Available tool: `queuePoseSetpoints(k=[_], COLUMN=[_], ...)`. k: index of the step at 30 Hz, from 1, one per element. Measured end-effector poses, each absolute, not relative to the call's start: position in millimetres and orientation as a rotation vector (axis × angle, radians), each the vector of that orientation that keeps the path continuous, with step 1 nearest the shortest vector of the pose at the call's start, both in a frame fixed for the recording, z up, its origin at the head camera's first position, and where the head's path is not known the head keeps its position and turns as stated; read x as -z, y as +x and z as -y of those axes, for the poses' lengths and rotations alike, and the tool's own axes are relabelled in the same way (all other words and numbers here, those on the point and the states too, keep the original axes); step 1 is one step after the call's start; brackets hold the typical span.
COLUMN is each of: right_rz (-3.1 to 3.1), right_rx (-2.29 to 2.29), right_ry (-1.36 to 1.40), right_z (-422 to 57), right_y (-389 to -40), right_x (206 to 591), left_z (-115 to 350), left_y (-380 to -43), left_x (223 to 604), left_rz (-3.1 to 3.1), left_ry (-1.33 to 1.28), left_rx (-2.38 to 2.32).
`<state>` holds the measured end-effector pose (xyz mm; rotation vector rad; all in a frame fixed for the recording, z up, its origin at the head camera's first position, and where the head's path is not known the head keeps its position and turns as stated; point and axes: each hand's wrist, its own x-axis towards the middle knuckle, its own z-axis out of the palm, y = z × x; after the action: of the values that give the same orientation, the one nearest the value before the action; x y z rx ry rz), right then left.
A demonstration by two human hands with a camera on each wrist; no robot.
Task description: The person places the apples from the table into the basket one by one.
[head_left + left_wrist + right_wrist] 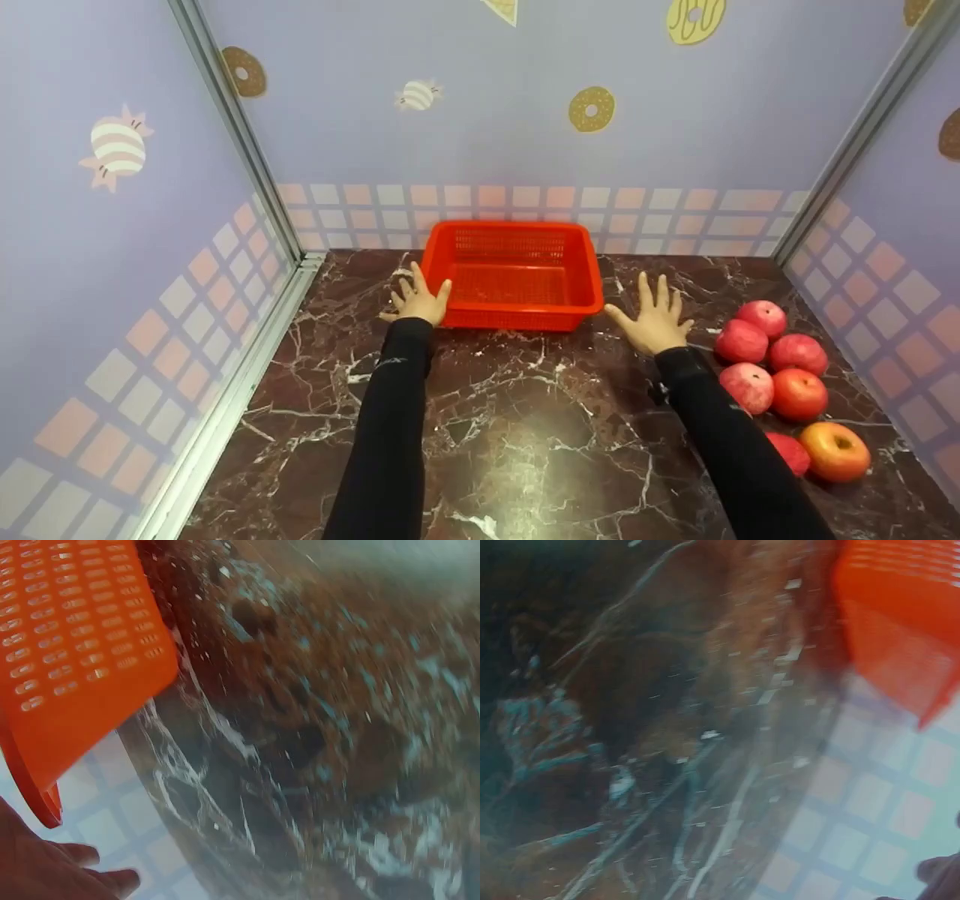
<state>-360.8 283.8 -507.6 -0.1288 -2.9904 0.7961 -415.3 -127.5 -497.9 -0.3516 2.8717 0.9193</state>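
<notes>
A red plastic basket with slotted walls stands at the back of the dark marbled table, with nothing inside it. By its left side is my left hand, fingers spread; in the head view it overlaps the basket's edge, and whether it touches is unclear. My right hand hovers just off the basket's right front corner, fingers spread and holding nothing. In the left wrist view the basket fills the upper left, above part of the left hand. The right wrist view catches only fingertips of the right hand.
Several red apples and similar round fruits are grouped on the right of the table, beside my right forearm. A yellow-orange apple lies nearest the front. Patterned walls enclose the back and both sides, joined by metal corner rails.
</notes>
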Motion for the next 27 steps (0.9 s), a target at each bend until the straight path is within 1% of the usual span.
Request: queuePoseSetpoints(k=[6, 13, 20, 27], right_rz=[2.975, 2.882, 2.787, 2.748], right_rx=[-0.841, -0.854, -0.813, -0.783], right_ry=[-0.164, -0.222, -0.226, -0.231], right_z=[-300, -321, -335, -337], right_y=[-329, -285, -249, -235], right_x=[494, 489, 501, 517], left_z=[124, 122, 119, 124], left_y=[-421, -421, -416, -415], left_x=[502, 505, 509, 505], left_rz=[-2.849, -2.887, -2.910, -2.816], left_ry=[-0.397, -0.404, -0.459, -0.489], left_rx=[-1.087, -1.182, -1.277, -1.456])
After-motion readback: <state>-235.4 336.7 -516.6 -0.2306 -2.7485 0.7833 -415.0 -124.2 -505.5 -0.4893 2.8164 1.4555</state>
